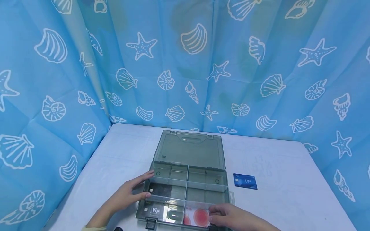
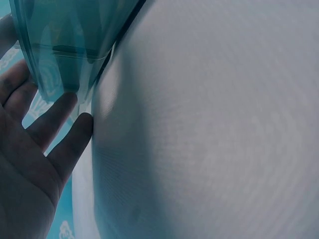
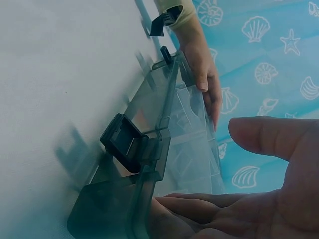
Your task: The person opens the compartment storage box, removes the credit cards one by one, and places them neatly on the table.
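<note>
A translucent grey-green divided box lies on the table with its lid folded back. My left hand is at the box's left side, thumb near the rim and fingers spread along the wall. Over the front right compartment is my right hand, fingertips by a pink-and-white card with red circles. In the right wrist view its thumb stands apart from the fingers, with nothing visible between them. A black card lies in the middle left compartment; a dark "Vip" card lies in the front left one.
On the white table, a blue VIP card lies right of the box. A blue curtain with white shell patterns hangs behind the table and along its sides. Black latches jut from the box's front.
</note>
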`<state>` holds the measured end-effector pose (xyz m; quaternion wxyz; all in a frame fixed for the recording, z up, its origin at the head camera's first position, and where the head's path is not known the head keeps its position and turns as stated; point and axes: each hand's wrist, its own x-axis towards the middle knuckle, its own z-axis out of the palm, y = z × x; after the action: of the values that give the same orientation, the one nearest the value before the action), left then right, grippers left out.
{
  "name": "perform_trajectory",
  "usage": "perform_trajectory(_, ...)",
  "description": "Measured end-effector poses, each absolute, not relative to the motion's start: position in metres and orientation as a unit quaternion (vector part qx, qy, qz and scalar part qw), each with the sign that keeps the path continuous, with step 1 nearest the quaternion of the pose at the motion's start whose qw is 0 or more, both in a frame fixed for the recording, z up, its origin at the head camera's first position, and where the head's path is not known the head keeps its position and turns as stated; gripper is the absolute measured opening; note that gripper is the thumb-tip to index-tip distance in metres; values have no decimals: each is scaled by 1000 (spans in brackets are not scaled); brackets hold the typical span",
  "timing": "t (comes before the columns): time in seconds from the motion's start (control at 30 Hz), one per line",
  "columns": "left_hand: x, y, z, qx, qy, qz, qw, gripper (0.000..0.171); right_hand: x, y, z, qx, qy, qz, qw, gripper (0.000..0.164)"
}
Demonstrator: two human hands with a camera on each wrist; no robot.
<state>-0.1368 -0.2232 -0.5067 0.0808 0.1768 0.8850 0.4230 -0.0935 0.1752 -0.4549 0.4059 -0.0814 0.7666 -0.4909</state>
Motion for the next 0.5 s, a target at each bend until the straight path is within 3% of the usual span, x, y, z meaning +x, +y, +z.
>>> perform_trajectory(0.5,-138,-223,-507,173,888,419,81,72,-91,176,-452,-88,761,-500,403,56)
